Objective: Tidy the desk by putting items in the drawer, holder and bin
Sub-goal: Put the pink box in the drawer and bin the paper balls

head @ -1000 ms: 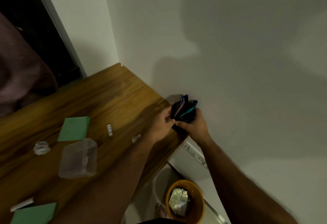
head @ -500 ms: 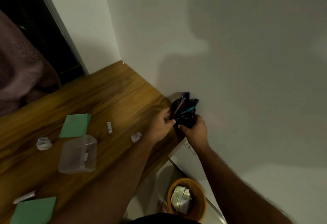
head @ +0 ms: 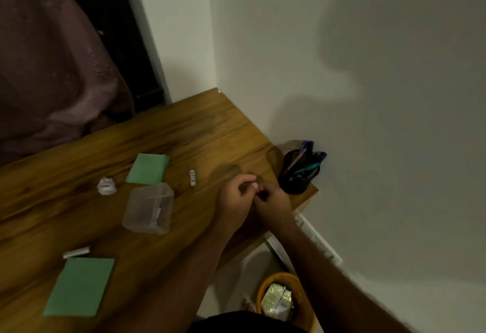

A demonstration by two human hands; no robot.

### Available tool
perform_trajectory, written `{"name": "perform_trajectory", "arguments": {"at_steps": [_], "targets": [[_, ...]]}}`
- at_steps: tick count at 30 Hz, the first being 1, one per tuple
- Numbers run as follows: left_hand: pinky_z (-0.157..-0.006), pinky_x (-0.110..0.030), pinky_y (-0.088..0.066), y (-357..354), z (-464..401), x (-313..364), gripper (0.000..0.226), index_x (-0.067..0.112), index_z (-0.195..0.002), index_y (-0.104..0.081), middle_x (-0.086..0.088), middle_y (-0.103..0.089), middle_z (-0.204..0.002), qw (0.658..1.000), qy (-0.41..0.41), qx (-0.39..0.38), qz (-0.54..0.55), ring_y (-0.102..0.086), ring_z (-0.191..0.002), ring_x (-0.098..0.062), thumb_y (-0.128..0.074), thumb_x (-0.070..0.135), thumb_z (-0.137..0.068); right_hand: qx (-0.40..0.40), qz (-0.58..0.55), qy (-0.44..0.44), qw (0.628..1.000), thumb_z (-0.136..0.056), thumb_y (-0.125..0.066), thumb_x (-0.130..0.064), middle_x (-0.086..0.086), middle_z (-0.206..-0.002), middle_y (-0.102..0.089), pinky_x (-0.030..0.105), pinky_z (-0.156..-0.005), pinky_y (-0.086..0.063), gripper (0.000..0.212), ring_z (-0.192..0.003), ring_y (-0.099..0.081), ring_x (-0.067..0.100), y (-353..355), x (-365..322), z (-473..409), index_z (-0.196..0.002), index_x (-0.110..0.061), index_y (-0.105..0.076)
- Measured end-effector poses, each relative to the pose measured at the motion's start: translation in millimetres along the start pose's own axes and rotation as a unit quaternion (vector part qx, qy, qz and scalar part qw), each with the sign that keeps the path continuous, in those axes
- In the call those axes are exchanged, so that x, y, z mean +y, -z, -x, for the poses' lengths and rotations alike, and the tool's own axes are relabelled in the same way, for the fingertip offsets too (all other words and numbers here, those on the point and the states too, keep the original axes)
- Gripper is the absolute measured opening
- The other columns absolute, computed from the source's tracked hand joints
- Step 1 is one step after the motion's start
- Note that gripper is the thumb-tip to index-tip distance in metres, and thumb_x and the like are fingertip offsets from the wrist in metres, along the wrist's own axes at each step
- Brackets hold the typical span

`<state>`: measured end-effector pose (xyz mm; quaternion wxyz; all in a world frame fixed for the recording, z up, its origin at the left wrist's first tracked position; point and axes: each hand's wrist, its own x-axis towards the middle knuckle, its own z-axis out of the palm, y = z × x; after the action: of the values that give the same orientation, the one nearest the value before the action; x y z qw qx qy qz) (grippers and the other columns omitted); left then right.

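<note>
Whether the hands – left [head: 238, 196], right [head: 273, 201] – pinch anything between them cannot be told; both are blurred. The bin [head: 263, 290] is partly hidden by the right forearm, and the tabletop [head: 184, 127] runs off the left edge

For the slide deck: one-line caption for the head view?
Both hands, left hand and right hand, meet on the wooden desk beside the black pen holder; orange bin below.
</note>
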<state>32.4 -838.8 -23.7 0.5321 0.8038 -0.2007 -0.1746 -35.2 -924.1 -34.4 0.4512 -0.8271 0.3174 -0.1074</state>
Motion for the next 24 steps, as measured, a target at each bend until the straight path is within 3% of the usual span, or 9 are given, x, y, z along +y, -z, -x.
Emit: {"name": "perform_trajectory", "arguments": {"at_steps": [2, 5, 7, 11, 15, 18, 20, 24], "targets": [[-0.089, -0.029, -0.052, 19, 5, -4, 0.021, 0.023, -0.113, -0.066, 0.008, -0.064, -0.111, 0.999, 0.010, 0.036, 0.004, -0.059, -0.104, -0.006, -0.059, 0.022, -0.093, -0.023, -0.017, 0.018, 0.999, -0.092, -0.061, -0.029, -0.008, -0.073, -0.063, 0.022, -0.059, -0.047, 0.015, -0.067, -0.059, 0.007, -10, -11, -1, -0.077, -0.031, -0.058], [-0.078, -0.019, -0.049, 52, 14, -8, 0.020, 0.024, -0.113, -0.065, 0.010, -0.065, -0.105, 0.996, 0.038, 0.082, 0.016, -0.060, -0.096, 0.000, -0.057, 0.022, -0.094, -0.055, -0.026, 0.037, 0.997, -0.088, -0.067, -0.028, -0.008, -0.075, -0.065, 0.030, -0.065, -0.051, 0.013, -0.071, -0.062, 0.008, -26, -24, -5, -0.077, -0.028, -0.061], [-0.077, -0.018, -0.047, 72, 21, -14, 0.016, 0.028, -0.108, -0.065, 0.016, -0.065, -0.098, 0.990, 0.062, 0.122, 0.023, -0.059, -0.093, 0.002, -0.058, 0.026, -0.094, -0.033, 0.016, 0.061, 0.997, -0.086, -0.068, -0.028, -0.005, -0.084, -0.065, 0.031, -0.067, -0.050, 0.007, -0.077, -0.061, 0.011, -36, -29, -12, -0.083, -0.023, -0.064], [-0.076, -0.013, -0.048, 105, 32, -24, 0.018, 0.022, -0.110, -0.067, 0.017, -0.065, -0.098, 0.982, 0.064, 0.171, 0.043, -0.060, -0.091, 0.005, -0.059, 0.024, -0.094, -0.016, 0.166, 0.054, 0.984, -0.085, -0.069, -0.034, 0.004, -0.106, -0.058, 0.030, -0.075, -0.046, 0.029, -0.098, -0.057, 0.022, -46, -29, -33, -0.107, -0.016, -0.065], [-0.077, -0.014, -0.047, 128, 42, -29, 0.015, 0.023, -0.107, -0.067, 0.018, -0.065, -0.097, 0.979, 0.053, 0.183, 0.073, -0.060, -0.094, 0.001, -0.060, 0.020, -0.093, -0.038, 0.205, 0.031, 0.977, -0.083, -0.069, -0.042, 0.007, -0.109, -0.060, 0.034, -0.079, -0.047, 0.038, -0.101, -0.058, 0.027, -50, -23, -42, -0.111, -0.017, -0.063], [-0.078, -0.017, -0.049, 144, 44, -32, 0.014, 0.025, -0.105, -0.067, 0.017, -0.064, -0.097, 0.980, 0.059, 0.170, 0.085, -0.061, -0.096, -0.001, -0.061, 0.022, -0.093, -0.101, 0.229, -0.010, 0.968, -0.078, -0.070, -0.051, 0.006, -0.105, -0.065, 0.036, -0.081, -0.050, 0.049, -0.096, -0.062, 0.025, -60, -24, -40, -0.111, -0.015, -0.063], [-0.080, -0.020, -0.050, 152, 44, -34, 0.016, 0.027, -0.107, -0.067, 0.018, -0.063, -0.099, 0.982, 0.063, 0.157, 0.081, -0.060, -0.097, -0.001, -0.061, 0.026, -0.093, -0.112, 0.239, -0.014, 0.964, -0.077, -0.068, -0.052, 0.004, -0.101, -0.066, 0.036, -0.078, -0.052, 0.044, -0.089, -0.063, 0.022, -70, -22, -32, -0.106, -0.019, -0.063], [-0.076, -0.020, -0.050, 170, 47, -42, 0.018, 0.028, -0.109, -0.066, 0.017, -0.060, -0.104, 0.988, 0.051, 0.127, 0.070, -0.056, -0.095, 0.001, -0.059, 0.028, -0.094, -0.083, 0.225, -0.006, 0.971, -0.089, -0.059, -0.035, 0.004, -0.100, -0.066, 0.035, -0.078, -0.053, 0.024, -0.084, -0.062, 0.019, -85, -26, -15, -0.107, -0.020, -0.062]]}}
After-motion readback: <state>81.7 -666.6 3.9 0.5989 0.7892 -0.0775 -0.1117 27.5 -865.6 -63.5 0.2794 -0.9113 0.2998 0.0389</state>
